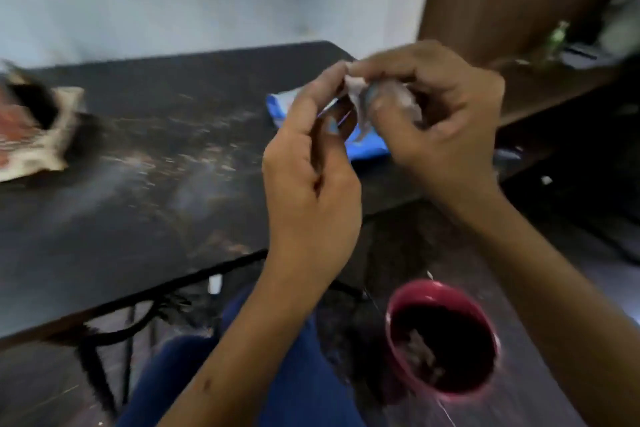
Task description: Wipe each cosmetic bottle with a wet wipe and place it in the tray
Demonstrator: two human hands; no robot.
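Observation:
Both my hands are raised over the right end of the dark table (145, 156). My left hand (308, 166) grips a small brown cosmetic bottle (346, 120) between its fingers. My right hand (440, 125) pinches a white wet wipe (356, 87) and presses it against the bottle's top and side. A blue wet wipe pack (367, 146) lies on the table just behind the hands, mostly hidden by them. At the far left edge stands a patterned tray (52, 135) with dark items in it, blurred.
A red bin (440, 340) with crumpled waste stands on the floor at the lower right, beside my blue-clad knee. A brown wooden cabinet (519, 3) with shelves rises at the right. The table's black metal frame shows below its front edge.

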